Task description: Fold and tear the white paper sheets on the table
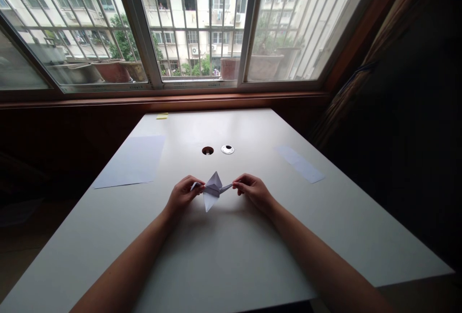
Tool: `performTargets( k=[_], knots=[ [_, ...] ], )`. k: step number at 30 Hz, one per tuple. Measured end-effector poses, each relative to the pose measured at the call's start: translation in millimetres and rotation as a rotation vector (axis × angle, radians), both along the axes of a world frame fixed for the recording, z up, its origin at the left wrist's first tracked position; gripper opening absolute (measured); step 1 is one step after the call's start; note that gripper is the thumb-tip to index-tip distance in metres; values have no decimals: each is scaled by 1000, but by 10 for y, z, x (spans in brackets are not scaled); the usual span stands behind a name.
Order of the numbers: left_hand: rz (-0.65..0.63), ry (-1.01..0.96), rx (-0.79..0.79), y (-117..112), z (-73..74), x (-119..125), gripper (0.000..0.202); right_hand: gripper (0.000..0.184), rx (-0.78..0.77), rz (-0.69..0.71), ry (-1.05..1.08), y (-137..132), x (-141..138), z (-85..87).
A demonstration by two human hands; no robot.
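Observation:
A folded white paper crane is held just above the middle of the table, its two wings spread, one pointing away from me and one toward me. My left hand is closed in a pinch on the crane's left end, where a bent tip shows by the fingers. On the other side, my right hand pinches the tip of the thin point that sticks out to the right. Both forearms come in from the near edge.
Large paper sheets lie at the table's left, and a paper strip at its right. A yellow slip is near the far edge. Beyond the hands are a round hole and a round metal fitting. A barred window stands behind.

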State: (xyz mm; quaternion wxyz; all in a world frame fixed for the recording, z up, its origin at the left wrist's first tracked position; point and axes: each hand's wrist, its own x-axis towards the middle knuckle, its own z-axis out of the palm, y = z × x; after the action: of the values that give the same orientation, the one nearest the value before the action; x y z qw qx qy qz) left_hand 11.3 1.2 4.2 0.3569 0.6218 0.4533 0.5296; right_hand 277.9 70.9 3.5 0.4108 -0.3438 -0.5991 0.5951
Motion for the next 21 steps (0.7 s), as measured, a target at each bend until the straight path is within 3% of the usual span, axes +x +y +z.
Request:
performTargets(
  k=[5,10,16,21],
  knots=[
    [21,-96,-100,-3,36,12,30,31,48,27,-58,-7,-8,-1],
    [78,-131,-151,-9,72,17,33,27,195,83,-197,-15,3,3],
    [119,-172,-152,19,5,-19,34,25,399,98,-341,-53,2,19],
    [96,-200,-152,29,-24,-32,32,23,425,92,-352,-71,9,26]
  ],
)
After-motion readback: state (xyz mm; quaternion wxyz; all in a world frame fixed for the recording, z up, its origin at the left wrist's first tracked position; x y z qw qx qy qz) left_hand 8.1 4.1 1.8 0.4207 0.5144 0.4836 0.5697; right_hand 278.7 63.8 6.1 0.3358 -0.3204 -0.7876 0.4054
